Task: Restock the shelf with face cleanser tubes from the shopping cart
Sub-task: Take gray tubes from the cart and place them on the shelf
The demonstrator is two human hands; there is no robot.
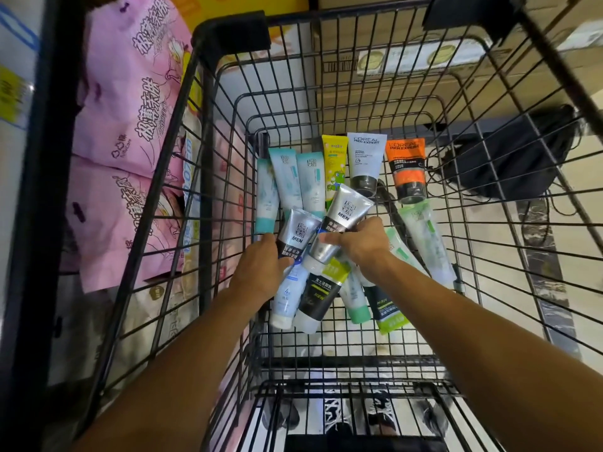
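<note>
Both my arms reach down into a black wire shopping cart (228,132). My left hand (257,265) grips a silver and black tube marked MEN (298,231) by its lower end. My right hand (365,243) holds a second silver MEN tube (346,212), which tilts up to the right. Several more cleanser tubes lie on the cart floor: teal ones (287,177), a yellow one (332,164), a grey L'Oreal tube (365,161), an orange one (406,168), pale green ones (424,236), and a black and lime one (321,288) under my hands.
Pink packaged goods (130,132) are stacked on the shelf to the left of the cart. Cardboard boxes (408,60) stand beyond the cart's far end. A black bag with cables (509,161) lies on the tiled floor to the right. My shoes (339,415) show below the basket.
</note>
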